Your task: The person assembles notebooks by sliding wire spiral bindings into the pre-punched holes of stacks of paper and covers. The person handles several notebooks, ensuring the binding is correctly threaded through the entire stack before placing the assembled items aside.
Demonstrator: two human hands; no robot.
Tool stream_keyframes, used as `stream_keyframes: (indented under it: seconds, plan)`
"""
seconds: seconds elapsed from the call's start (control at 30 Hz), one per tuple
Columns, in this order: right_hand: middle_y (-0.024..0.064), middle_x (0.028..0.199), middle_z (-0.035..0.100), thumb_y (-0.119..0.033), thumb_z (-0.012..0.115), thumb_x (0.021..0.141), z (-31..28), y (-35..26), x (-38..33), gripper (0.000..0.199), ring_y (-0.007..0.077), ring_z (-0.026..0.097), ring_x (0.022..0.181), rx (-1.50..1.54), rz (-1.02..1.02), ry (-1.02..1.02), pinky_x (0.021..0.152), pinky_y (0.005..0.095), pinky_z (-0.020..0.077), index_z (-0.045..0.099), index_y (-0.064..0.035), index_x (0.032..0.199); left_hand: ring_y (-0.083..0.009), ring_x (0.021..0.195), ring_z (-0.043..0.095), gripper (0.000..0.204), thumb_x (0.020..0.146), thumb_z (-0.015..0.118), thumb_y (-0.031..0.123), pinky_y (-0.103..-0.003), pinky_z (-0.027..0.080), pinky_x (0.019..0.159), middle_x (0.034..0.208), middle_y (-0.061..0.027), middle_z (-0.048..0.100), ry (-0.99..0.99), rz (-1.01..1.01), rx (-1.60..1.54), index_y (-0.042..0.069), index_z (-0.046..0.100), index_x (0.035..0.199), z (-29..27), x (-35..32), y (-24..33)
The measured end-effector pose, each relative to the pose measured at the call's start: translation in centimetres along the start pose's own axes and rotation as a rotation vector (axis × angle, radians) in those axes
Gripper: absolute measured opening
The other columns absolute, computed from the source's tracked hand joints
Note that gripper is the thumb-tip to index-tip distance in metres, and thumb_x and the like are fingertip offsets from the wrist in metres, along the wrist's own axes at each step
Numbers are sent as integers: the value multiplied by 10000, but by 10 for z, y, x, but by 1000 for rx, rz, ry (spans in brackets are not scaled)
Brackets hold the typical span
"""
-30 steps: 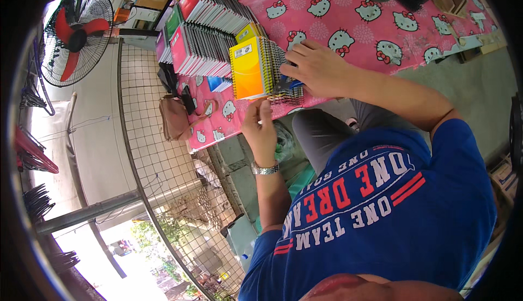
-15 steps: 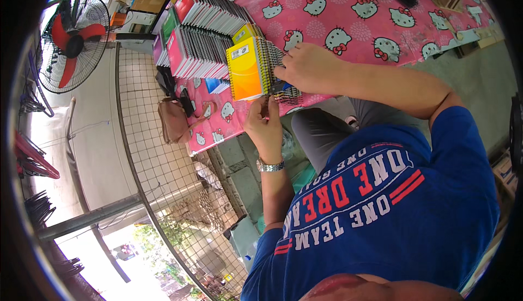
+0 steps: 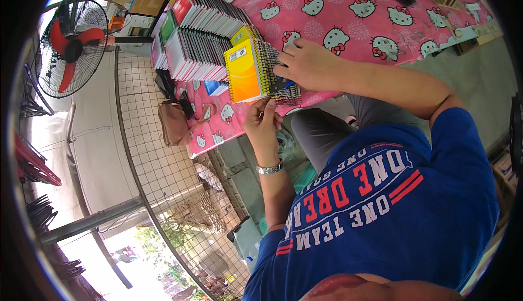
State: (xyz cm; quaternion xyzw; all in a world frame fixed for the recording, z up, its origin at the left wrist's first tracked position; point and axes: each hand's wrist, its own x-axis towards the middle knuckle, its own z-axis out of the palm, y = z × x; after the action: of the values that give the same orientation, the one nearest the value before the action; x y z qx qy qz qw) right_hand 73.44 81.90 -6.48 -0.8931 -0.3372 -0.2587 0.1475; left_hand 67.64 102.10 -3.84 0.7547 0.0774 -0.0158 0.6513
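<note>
Two hands are occupied at a yellow spiral notebook on the pink tablecloth.
Its wire binding is pressed under the right hand, fingers flat; something thin is pinched in the left hand.

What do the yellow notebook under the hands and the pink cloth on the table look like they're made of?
The yellow notebook looks like glossy card or laminated paper, with a sheen on the cover; the dark coils along its edge suggest wire or plastic spiral binding, unclear which. The right hand rests on it. The pink cloth reads as printed vinyl or oilcloth, smooth and faintly shiny, though coated fabric is possible.
</note>
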Motion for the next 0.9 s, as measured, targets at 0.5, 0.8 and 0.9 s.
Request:
stream_keyframes:
  seconds: [0.5,0.8,0.9]
  plan:
    - [33,927,621,-153,601,783,1,6,-9,154,208,608,948,-18,4,38,816,374,480,625,-116,930,-87,530,552,138,903,649,74,-201,392,443,758,-45,626,-50,-70,-161,-18,611,998,1,4,-9]
    - [79,856,645,-161,572,804,-6,-2,1,136,235,646,843,84,94,-327,809,385,497,614,-96,915,-81,511,533,98,895,652,54,-193,377,432,729,-33,610,-29,-40,-85,3,602,963,2,5,-14]
    - [70,885,643,-158,591,790,4,4,-8,147,225,639,876,95,84,-182,811,382,497,612,-95,921,-103,537,547,86,894,627,44,-216,370,447,784,-32,606,-71,-61,-115,12,597,969,-4,7,-19]
